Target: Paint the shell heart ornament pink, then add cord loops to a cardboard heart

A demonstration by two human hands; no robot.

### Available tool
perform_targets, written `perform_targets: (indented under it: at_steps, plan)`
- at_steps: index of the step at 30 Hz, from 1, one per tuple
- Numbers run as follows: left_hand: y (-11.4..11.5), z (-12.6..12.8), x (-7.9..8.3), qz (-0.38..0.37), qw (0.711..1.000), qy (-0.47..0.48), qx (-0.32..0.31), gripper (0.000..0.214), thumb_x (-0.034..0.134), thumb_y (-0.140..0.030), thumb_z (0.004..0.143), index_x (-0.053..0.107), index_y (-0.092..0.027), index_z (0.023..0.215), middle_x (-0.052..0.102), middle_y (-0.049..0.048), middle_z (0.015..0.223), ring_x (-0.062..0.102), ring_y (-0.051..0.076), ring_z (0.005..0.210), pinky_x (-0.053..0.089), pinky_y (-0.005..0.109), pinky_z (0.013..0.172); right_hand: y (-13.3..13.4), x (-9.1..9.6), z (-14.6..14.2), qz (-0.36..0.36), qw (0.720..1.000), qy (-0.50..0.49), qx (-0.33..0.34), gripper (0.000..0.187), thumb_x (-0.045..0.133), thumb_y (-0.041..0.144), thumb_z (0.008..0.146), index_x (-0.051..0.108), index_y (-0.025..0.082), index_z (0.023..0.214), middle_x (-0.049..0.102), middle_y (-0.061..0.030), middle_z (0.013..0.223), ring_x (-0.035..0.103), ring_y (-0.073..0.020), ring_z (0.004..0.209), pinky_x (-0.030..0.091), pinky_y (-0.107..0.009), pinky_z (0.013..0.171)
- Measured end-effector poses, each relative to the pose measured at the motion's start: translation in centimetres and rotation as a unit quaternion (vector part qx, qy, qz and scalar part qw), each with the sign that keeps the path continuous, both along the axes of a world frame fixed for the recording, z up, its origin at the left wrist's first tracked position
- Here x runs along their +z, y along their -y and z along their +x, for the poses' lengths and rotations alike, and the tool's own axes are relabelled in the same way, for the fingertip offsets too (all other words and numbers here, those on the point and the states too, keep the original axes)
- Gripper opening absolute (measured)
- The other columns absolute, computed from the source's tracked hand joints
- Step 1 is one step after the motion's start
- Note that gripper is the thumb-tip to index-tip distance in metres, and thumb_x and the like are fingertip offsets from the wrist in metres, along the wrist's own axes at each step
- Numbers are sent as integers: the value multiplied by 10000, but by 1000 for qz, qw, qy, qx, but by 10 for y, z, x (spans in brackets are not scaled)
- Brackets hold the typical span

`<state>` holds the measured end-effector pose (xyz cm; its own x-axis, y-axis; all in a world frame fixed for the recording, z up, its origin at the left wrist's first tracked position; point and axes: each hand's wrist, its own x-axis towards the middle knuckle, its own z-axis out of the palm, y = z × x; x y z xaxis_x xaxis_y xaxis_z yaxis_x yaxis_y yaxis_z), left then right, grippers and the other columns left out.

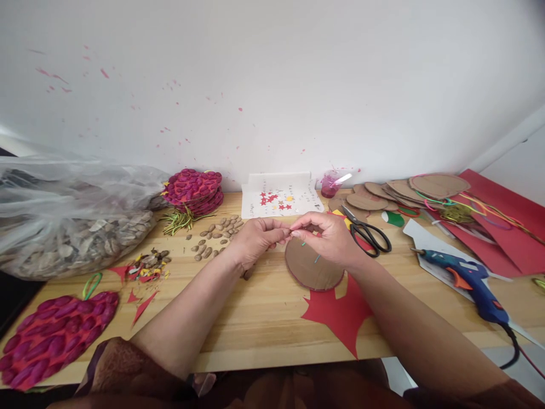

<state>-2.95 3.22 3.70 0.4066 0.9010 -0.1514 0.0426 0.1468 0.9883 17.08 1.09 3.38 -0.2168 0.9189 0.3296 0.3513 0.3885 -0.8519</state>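
Observation:
My left hand and my right hand meet fingertip to fingertip above the middle of the table. Both are closed in a pinch on something small, mostly hidden by the fingers. Below my right hand lies a round cardboard disc with a short green cord on it. Partly beneath the disc is a cut-up piece of red paper with pointed edges. Loose nuts in their shells are scattered to the left of my left hand. Black-handled scissors rest just beyond my right hand.
A blue glue gun lies at right, near stacked cardboard discs and red paper. Paper stars sit on a white sheet by a cup. At left are a bag of shells and a purple shell-covered piece.

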Motion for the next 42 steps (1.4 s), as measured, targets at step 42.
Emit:
perform_targets:
  at_steps: [42]
  plan:
    - [-2, -1, 1, -77, 993, 78, -42, 303, 936, -325, 581, 785, -120, 745, 690, 32, 668, 543, 92, 610, 376, 236, 587, 1, 1, -1, -106, 991, -78, 39, 101, 736, 294, 813, 700, 213, 861, 779, -36, 829, 725, -176, 760, 552, -311, 719]
